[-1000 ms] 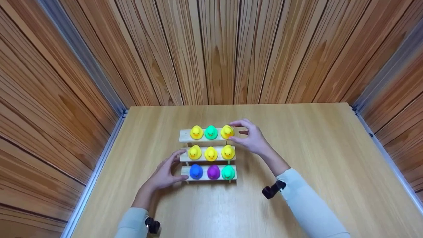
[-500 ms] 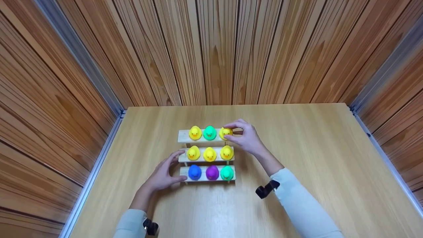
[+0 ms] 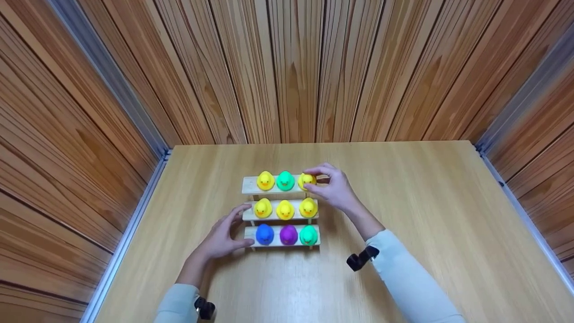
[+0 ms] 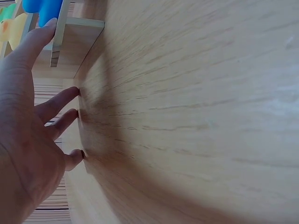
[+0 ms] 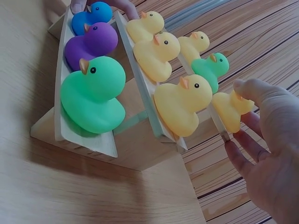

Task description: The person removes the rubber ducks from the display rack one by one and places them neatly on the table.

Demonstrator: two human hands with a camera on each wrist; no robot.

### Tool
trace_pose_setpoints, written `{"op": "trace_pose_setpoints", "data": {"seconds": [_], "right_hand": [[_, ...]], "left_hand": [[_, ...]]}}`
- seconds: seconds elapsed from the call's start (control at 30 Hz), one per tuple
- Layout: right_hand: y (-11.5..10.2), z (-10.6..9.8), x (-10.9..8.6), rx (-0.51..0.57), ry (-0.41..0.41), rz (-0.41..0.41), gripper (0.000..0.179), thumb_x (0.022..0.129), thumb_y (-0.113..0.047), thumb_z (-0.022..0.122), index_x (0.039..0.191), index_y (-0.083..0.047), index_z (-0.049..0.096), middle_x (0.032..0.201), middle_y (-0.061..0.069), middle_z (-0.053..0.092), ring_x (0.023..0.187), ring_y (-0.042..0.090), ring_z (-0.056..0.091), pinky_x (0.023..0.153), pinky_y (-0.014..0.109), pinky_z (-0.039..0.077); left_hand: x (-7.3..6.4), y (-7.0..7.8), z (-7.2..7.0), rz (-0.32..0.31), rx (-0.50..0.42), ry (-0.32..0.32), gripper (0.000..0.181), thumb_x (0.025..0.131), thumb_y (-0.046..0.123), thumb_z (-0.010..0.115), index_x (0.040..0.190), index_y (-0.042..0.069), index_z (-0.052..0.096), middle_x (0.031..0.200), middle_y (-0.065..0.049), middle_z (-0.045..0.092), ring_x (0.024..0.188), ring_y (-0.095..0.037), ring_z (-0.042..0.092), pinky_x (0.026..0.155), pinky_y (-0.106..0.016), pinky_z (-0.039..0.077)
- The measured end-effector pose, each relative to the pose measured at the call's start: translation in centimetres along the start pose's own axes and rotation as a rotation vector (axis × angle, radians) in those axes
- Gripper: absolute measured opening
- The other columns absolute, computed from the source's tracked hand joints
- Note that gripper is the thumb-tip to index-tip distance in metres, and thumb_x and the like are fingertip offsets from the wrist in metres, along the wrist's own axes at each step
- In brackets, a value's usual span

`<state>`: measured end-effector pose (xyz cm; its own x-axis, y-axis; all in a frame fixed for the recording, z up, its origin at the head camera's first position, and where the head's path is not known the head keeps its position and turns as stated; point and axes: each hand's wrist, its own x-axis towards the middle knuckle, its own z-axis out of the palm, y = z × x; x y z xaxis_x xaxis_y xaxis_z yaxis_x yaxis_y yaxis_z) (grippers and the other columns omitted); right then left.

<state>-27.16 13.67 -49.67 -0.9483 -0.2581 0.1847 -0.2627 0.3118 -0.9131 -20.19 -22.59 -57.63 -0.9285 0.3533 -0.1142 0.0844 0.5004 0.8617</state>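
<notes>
A three-tier wooden display stand [image 3: 251, 185] holds rubber ducks in rows. With thumb and fingers, my right hand [image 3: 334, 186] pinches the yellow rubber duck [image 3: 306, 181] at the right end of the top tier; in the right wrist view that duck [image 5: 227, 112] sits partly behind the thumb. My left hand [image 3: 222, 235] is spread at the stand's left side, its thumb touching the bottom tier's end beside the blue duck [image 3: 265, 234]. One finger reaches the middle tier's left end. In the left wrist view, other fingers [image 4: 60, 125] extend down near the tabletop.
The top tier also carries a yellow duck [image 3: 265, 181] and a green duck [image 3: 285, 181]. Yellow ducks [image 3: 285, 209] fill the middle tier. A purple duck [image 3: 288, 235] and a green duck [image 3: 308, 235] stand below. Wood-panelled walls [image 3: 296, 72] enclose the table [image 3: 426, 202].
My right hand has moved slightly left and closed its thumb and fingers onto the top right yellow duck. The left hand keeps its place at the stand.
</notes>
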Motion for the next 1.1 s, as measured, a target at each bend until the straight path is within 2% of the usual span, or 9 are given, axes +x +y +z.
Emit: {"op": "trace_pose_setpoints", "data": {"seconds": [0.2, 0.4, 0.53, 0.77, 0.97, 1.1], "right_hand": [[0.1, 0.0, 0.0, 0.012, -0.004, 0.007, 0.037, 0.1, -0.011, 0.086, 0.137, -0.006, 0.078, 0.136, 0.018, 0.07, 0.128, 0.033, 0.067, 0.118, 0.057, 0.061], [0.4, 0.1, 0.0, 0.015, 0.009, -0.026, 0.035, 0.1, -0.009, 0.086, 0.134, -0.005, 0.079, 0.133, 0.018, 0.072, 0.124, 0.03, 0.069, 0.117, 0.059, 0.061], [0.5, -0.1, -0.1, 0.018, 0.025, -0.056, 0.034, 0.1, -0.006, 0.085, 0.133, -0.001, 0.079, 0.131, 0.02, 0.072, 0.124, 0.031, 0.07, 0.115, 0.055, 0.063], [0.5, -0.8, -0.4, 0.042, 0.045, -0.05, 0.036, 0.099, -0.002, 0.083, 0.135, 0.001, 0.077, 0.134, 0.022, 0.07, 0.13, 0.037, 0.069, 0.115, 0.05, 0.064], [1.1, -1.5, -0.7, 0.036, 0.051, -0.025, 0.037, 0.1, -0.003, 0.083, 0.136, 0.0, 0.077, 0.136, 0.02, 0.07, 0.13, 0.034, 0.069, 0.111, 0.03, 0.064], [1.7, -2.1, -1.0, 0.043, 0.078, -0.022, 0.037, 0.1, -0.001, 0.083, 0.136, 0.001, 0.077, 0.136, 0.022, 0.07, 0.131, 0.036, 0.069, 0.113, 0.035, 0.064]], "left_hand": [[0.1, -0.2, 0.0, 0.006, 0.004, 0.004, 0.092, 0.094, 0.033, 0.093, 0.166, 0.051, 0.039, 0.181, -0.007, 0.046, 0.167, -0.044, 0.045, 0.139, -0.067, 0.034], [0.1, -0.2, 0.1, 0.003, 0.016, 0.015, 0.092, 0.095, 0.031, 0.093, 0.168, 0.047, 0.039, 0.179, -0.009, 0.048, 0.165, -0.044, 0.047, 0.138, -0.067, 0.035], [0.1, -0.1, 0.2, 0.001, 0.019, 0.018, 0.092, 0.095, 0.031, 0.093, 0.169, 0.045, 0.04, 0.177, -0.01, 0.05, 0.164, -0.045, 0.049, 0.137, -0.071, 0.034], [0.0, 0.1, 0.2, -0.011, 0.013, 0.023, 0.091, 0.095, 0.033, 0.093, 0.167, 0.05, 0.04, 0.18, -0.007, 0.046, 0.166, -0.044, 0.046, 0.138, -0.072, 0.032], [-0.1, 0.0, 0.1, 0.003, 0.014, 0.016, 0.091, 0.095, 0.034, 0.092, 0.167, 0.05, 0.039, 0.182, -0.007, 0.044, 0.166, -0.045, 0.046, 0.138, -0.069, 0.035], [-0.2, -0.1, 0.1, 0.011, 0.02, 0.011, 0.091, 0.096, 0.035, 0.092, 0.168, 0.05, 0.039, 0.182, -0.007, 0.043, 0.166, -0.045, 0.046, 0.138, -0.069, 0.035]]}}
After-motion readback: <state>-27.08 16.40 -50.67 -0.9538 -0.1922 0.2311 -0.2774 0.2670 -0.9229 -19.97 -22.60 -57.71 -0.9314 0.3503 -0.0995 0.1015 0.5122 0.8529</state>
